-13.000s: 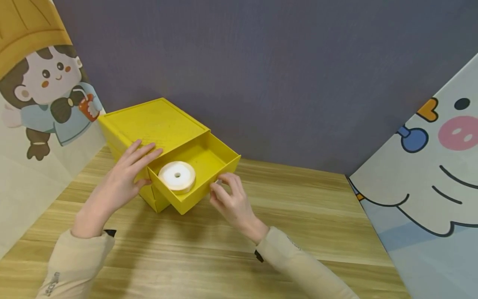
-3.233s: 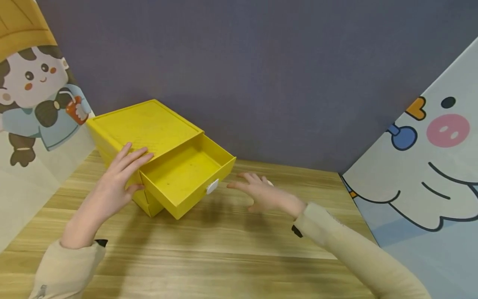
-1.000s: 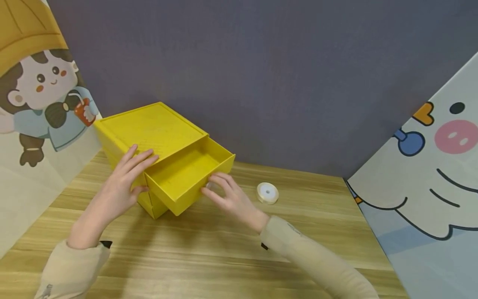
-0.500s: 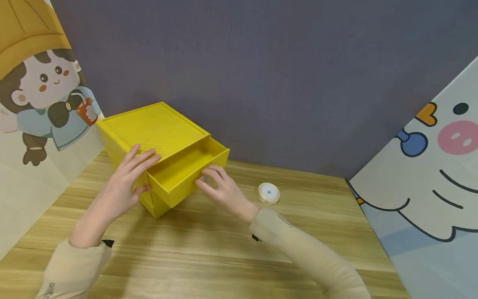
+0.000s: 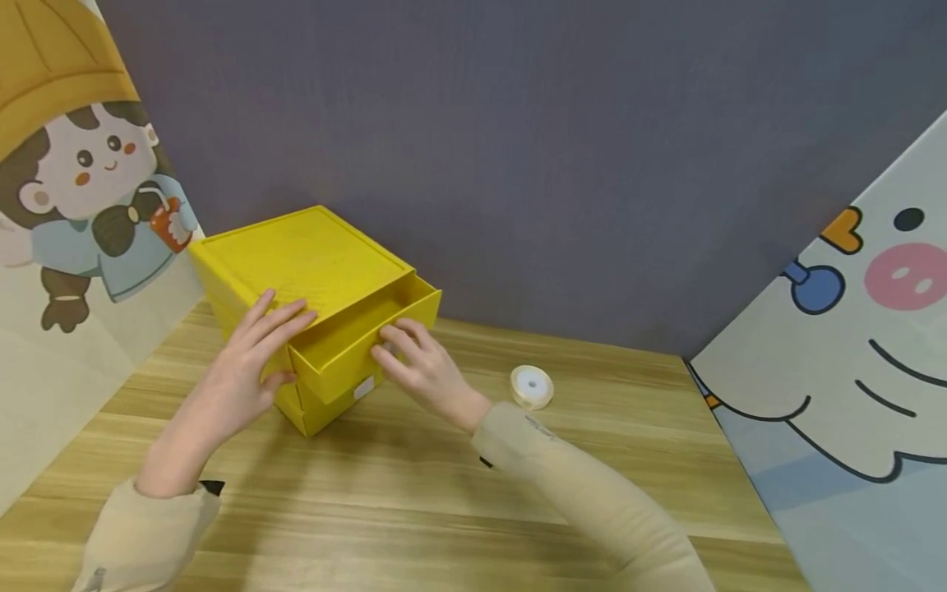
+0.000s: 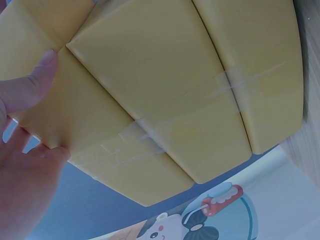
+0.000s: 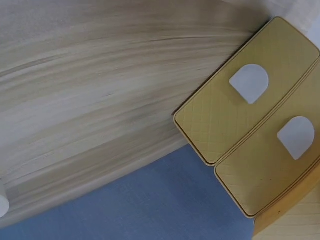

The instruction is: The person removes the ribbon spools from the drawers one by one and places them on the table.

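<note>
Head view: your left grip point(image 5: 240, 362) lies with fingers spread over the near edge of the yellow box point(image 5: 303, 255), at the left; your right grip point(image 5: 423, 372) pinches the knob point(image 5: 390, 349) of the part-drawn drawer point(image 5: 357, 362). The spool point(image 5: 532, 389) sits apart on the desk point(image 5: 414, 514), to the right. A lopsided push could jam the drawer or skid the box; left fingertips beside the gap could get nipped. Sleeve point(image 5: 151, 534) lettering is too blurred to read.

Left wrist view: clear tape point(image 6: 145, 134) crosses the box's seams and could peel under strain. It shows no writing.

Right wrist view: your right grip is out of sight; two white knobs point(image 7: 250, 82) stand bare of fingers and lettering.
</note>
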Action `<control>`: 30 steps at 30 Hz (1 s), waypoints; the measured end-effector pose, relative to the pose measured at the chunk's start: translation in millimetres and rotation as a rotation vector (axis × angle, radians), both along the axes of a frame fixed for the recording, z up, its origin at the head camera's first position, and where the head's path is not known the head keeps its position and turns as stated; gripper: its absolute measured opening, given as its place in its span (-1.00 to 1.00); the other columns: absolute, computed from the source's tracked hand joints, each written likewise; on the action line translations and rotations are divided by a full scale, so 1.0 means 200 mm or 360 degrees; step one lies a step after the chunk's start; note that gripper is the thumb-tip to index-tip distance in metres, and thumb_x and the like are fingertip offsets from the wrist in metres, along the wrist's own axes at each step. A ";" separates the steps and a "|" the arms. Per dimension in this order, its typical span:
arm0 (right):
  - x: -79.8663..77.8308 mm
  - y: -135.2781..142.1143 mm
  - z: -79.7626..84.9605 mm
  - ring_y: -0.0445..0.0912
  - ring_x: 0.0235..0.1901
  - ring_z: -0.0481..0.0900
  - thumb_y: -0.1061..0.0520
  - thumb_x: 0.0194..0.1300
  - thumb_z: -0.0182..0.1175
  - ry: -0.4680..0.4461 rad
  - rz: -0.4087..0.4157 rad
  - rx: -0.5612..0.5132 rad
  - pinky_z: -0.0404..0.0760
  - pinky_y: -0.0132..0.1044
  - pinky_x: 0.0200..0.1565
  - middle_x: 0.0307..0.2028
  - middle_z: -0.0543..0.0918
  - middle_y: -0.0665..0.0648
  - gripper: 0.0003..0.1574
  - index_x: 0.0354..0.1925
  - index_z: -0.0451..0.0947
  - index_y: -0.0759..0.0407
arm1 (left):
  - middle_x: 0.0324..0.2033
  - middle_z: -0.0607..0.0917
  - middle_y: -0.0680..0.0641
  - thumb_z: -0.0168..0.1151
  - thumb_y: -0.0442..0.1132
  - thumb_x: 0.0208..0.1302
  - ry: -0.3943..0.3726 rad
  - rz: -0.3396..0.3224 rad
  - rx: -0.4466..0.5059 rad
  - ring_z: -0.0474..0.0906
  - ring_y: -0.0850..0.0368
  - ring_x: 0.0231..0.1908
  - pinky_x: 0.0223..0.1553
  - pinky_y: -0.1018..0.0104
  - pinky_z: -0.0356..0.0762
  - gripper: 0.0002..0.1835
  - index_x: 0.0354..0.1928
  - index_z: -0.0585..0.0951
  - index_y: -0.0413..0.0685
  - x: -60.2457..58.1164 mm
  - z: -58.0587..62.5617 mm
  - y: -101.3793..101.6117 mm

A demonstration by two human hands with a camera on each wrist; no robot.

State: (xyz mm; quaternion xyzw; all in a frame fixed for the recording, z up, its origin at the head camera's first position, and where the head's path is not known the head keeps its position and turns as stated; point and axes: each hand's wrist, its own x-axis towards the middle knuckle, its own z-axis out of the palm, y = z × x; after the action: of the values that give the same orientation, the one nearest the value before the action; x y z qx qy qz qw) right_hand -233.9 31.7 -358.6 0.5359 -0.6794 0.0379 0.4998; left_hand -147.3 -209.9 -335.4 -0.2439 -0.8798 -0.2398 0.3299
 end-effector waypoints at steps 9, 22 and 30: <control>-0.01 -0.04 0.00 0.04 -0.08 0.59 0.33 0.22 0.22 0.0100 -0.0022 -0.0021 0.65 -0.31 0.10 -0.13 0.62 0.20 -0.85 -0.22 0.58 0.16 | 0.26 0.46 -0.24 0.45 -0.70 -0.39 0.0013 0.0002 0.0003 0.09 -0.22 0.44 0.08 -0.32 0.44 -0.06 0.23 0.47 -0.15 0.00 -0.01 0.00; -0.04 -0.11 0.00 0.02 -0.04 0.57 0.25 0.34 0.14 0.0090 -0.0134 0.0029 0.61 -0.33 0.14 -0.08 0.59 0.18 -0.90 -0.17 0.54 0.14 | 0.26 0.45 -0.26 0.44 -0.71 -0.37 -0.0009 -0.0006 -0.0006 0.05 -0.21 0.46 0.04 -0.32 0.45 -0.02 0.28 0.44 -0.11 0.00 0.00 -0.01; -0.05 -0.14 0.01 0.01 -0.05 0.57 0.26 0.34 0.13 0.0098 -0.0162 0.0010 0.60 -0.33 0.14 -0.09 0.60 0.18 -0.90 -0.19 0.55 0.12 | 0.26 0.44 -0.27 0.44 -0.71 -0.38 0.0000 -0.0009 -0.0014 0.05 -0.21 0.46 0.03 -0.31 0.47 -0.01 0.28 0.43 -0.11 0.00 0.00 0.00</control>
State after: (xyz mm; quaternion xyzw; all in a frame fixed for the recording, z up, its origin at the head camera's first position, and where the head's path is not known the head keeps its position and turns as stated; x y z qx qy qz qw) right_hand -243.9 4.1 -356.8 0.5032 -0.6901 -0.0061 0.5202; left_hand -147.3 -210.7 -336.3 -0.2479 -0.8802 -0.2368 0.3282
